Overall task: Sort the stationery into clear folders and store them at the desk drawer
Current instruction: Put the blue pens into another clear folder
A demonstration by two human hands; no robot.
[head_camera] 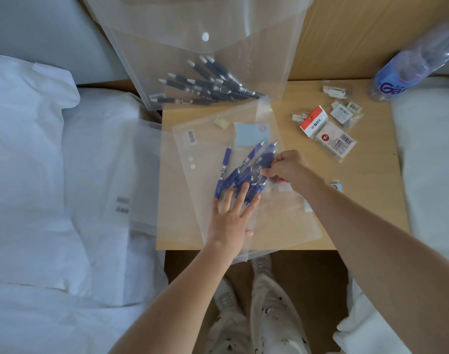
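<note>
A clear folder (192,200) lies on the small wooden desk (366,190), with several blue pens (243,169) fanned inside it. My left hand (231,218) lies flat on the folder, fingers spread over the pens' lower ends. My right hand (289,169) pinches the upper ends of the blue pens at the folder's right side. Farther back, a second clear folder (187,67) with a white snap button holds several black pens (208,85). A third clear folder (131,180) hangs off the desk's left side onto the bed.
Packets of erasers and small stationery (328,129) lie at the desk's back right. A blue plastic bottle (407,70) lies at the far right corner. White pillows (29,159) and bedding flank the desk on both sides. My legs show below the front edge.
</note>
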